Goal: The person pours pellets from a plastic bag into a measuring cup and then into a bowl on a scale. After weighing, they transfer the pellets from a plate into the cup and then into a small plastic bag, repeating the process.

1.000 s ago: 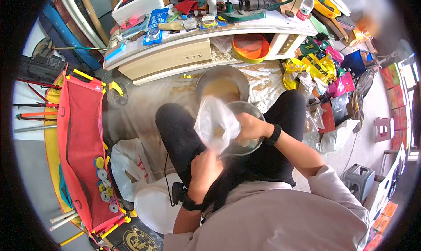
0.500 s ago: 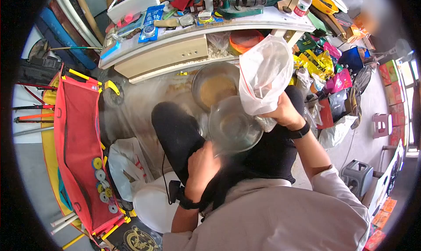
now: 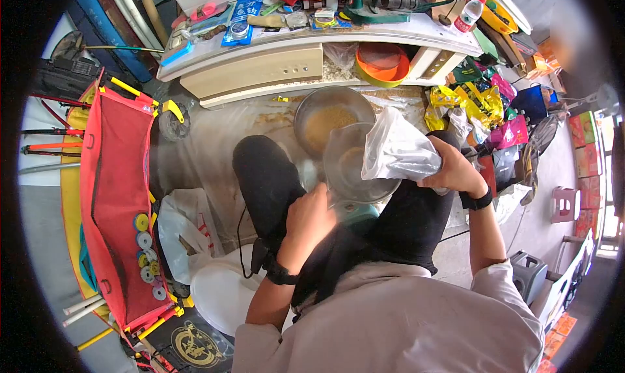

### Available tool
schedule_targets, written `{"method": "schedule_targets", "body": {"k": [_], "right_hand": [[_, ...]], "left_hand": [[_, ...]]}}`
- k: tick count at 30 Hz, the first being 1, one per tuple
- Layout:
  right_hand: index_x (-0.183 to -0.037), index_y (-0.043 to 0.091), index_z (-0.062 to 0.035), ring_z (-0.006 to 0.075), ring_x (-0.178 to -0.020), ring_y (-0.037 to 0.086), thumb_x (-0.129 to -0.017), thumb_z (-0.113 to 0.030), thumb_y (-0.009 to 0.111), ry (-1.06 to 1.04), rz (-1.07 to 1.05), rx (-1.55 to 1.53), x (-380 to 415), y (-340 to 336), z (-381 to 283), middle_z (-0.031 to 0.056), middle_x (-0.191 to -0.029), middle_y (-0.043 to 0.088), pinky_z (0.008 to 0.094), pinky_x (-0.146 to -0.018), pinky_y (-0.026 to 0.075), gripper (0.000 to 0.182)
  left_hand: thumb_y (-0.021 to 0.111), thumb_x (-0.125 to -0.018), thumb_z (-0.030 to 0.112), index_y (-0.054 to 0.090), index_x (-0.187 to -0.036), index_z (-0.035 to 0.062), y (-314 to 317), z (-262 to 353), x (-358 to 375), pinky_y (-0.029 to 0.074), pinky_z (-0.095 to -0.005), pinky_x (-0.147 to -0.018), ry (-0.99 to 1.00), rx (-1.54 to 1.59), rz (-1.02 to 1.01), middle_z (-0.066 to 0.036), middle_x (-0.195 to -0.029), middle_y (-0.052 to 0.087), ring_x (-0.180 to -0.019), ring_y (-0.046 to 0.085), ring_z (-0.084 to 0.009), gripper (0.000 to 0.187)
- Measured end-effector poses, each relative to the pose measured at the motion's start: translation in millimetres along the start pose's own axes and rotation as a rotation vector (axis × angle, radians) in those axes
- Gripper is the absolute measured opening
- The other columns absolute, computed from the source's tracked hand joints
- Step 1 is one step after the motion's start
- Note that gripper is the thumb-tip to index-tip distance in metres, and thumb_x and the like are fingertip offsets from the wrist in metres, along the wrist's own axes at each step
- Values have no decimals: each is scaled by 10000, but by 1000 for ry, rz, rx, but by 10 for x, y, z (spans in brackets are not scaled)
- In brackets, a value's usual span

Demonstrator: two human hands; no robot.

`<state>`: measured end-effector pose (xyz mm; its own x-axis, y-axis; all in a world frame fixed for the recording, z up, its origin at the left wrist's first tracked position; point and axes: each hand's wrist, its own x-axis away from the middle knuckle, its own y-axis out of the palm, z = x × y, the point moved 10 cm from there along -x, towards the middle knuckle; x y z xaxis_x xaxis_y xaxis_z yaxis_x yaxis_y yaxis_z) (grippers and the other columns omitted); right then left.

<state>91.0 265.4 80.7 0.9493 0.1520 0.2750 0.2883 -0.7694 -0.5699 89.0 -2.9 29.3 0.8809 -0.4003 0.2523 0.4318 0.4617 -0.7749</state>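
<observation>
My left hand (image 3: 311,218) is closed at the near left rim of a clear bowl (image 3: 345,171), which it grips between my knees. My right hand (image 3: 452,170) is wrapped round a white plastic bag (image 3: 398,148). The bag is tilted, its wide end over the right part of the clear bowl; what is inside it is hidden. Just beyond, a metal basin (image 3: 306,118) stands on the floor with tan grainy material (image 3: 329,122) in it. The clear bowl overlaps the basin's near edge.
Ahead is a low cabinet (image 3: 254,73) with tools and packets on top and an orange bowl (image 3: 383,66) on its shelf. A red fabric case (image 3: 117,204) stands at the left, near a white plastic bag on the floor (image 3: 185,226). Several coloured bags (image 3: 478,106) lie to the right.
The bag in my right hand has tipped from upright to leaning left over the clear bowl. My right hand has moved right. The whole view has shifted slightly.
</observation>
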Motion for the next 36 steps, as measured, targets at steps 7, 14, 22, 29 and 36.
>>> {"method": "schedule_targets", "body": {"k": [7,14,22,29,36], "right_hand": [[-1260,528,16,300,-1035,631,-636,-255,879,24,46,275,-73,-113,-65,186,-1086,658,361,-908,474,765],[-1141,596,-5,382,-959,651,-680,-253,820,-39,46,414,-170,-128,-261,227,-982,673,414,-825,506,569],[-1081,640,-35,379,-902,656,-712,-261,777,-66,48,462,-253,-112,-378,218,-936,674,426,-779,512,454],[-1032,661,-44,384,-846,648,-744,-272,740,-131,18,519,-320,-65,-534,212,-874,664,432,-734,509,376],[-975,673,-41,377,-787,655,-781,-270,725,-64,-5,510,-362,-41,-739,213,-834,663,425,-694,512,304]], "left_hand": [[594,-775,61,556,-932,-35,60,-69,2,511,-493,-772,-41,-24,-17,-250,-889,666,-876,656,-416,188],[606,-779,72,565,-953,-34,90,-107,-9,510,-493,-765,-66,-17,-35,-240,-874,666,-865,659,-410,208],[625,-777,68,570,-960,-26,111,-113,-2,516,-482,-769,-51,-8,-29,-225,-892,677,-868,664,-398,213],[627,-788,79,571,-974,-18,135,-112,-1,517,-474,-783,-65,-31,-52,-206,-917,685,-889,665,-385,218],[626,-793,81,569,-975,-5,138,-120,-7,519,-470,-783,-70,-39,-44,-200,-915,688,-886,669,-373,210]]}}
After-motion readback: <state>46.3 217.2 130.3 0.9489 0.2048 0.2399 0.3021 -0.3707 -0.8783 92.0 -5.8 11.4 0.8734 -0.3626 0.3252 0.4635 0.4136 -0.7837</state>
